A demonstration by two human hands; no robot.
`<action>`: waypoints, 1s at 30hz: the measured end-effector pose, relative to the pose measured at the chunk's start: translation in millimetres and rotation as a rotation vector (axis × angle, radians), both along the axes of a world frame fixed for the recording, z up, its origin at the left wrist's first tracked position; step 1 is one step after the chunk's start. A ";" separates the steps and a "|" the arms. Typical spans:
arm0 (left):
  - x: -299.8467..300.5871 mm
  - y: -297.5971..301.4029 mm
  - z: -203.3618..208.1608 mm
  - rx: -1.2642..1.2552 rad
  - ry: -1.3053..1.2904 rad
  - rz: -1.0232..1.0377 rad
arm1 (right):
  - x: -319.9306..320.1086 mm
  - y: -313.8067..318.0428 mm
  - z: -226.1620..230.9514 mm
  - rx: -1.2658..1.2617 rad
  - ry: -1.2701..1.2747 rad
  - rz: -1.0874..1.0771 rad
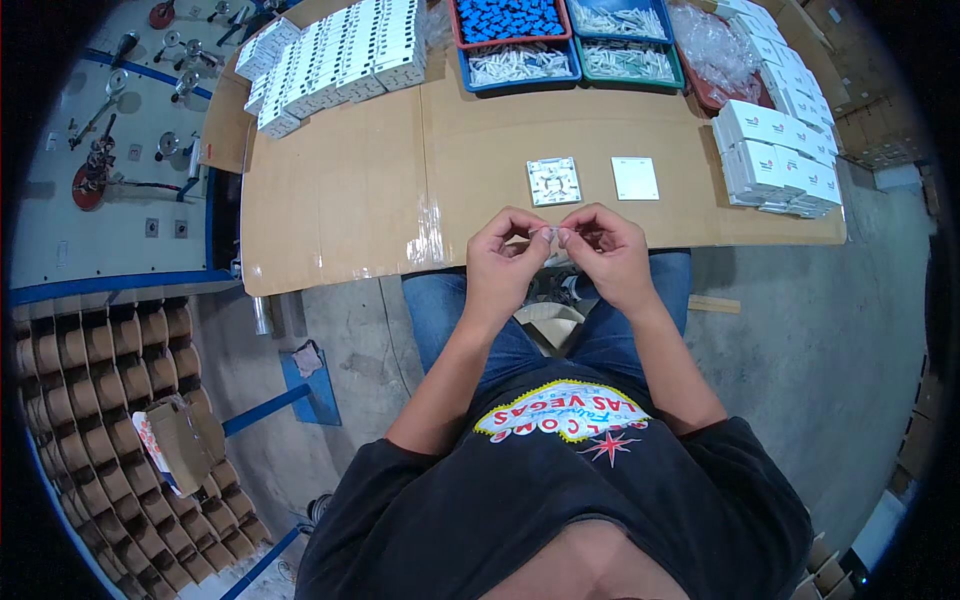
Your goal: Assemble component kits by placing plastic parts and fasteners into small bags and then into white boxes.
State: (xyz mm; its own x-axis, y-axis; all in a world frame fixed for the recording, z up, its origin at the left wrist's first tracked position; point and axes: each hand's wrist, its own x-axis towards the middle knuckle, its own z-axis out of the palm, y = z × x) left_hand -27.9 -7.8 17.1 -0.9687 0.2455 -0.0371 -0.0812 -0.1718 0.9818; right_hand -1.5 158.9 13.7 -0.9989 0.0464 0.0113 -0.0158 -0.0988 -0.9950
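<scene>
My left hand (503,262) and my right hand (615,258) meet at the table's near edge, fingertips almost touching. Both are closed in a pinch on a small whitish thing, too small and covered by the fingers to make out. Just beyond my hands lies a square white piece (553,182) with metal and moulded parts showing on its upper side. To its right, apart from it, a plain flat white square plate (635,178) rests on the cardboard.
Brown cardboard (340,190) covers the table. White boxes stand in rows (345,60) at the far left and in a stack (775,160) on the right. Trays at the back hold blue pieces (510,18) and white plugs (520,65). Clear plastic bags (715,50) fill a red tray.
</scene>
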 end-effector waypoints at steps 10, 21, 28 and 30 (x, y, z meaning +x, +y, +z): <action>-4.1 -2.2 -5.8 -0.181 0.122 -0.001 | -0.7 -2.6 1.0 0.262 0.034 -0.036; -5.0 -10.2 -19.0 -0.226 0.177 -0.006 | -2.6 1.7 -15.5 0.331 0.006 -0.061; -0.2 -16.0 -70.6 -0.143 -0.002 -0.161 | 6.8 12.5 -43.8 0.297 -0.119 0.107; 1.0 -13.5 -80.5 0.038 -0.113 -0.139 | 6.4 13.7 -44.7 0.269 -0.135 0.128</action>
State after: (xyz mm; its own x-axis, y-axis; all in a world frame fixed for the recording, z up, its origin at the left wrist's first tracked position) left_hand -26.9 -21.2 -63.5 -0.9155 0.3800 -0.1320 -0.2162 -0.1881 0.9581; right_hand 4.8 172.6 -31.1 -0.9897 -0.0661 -0.1269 0.1137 0.1750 -0.9780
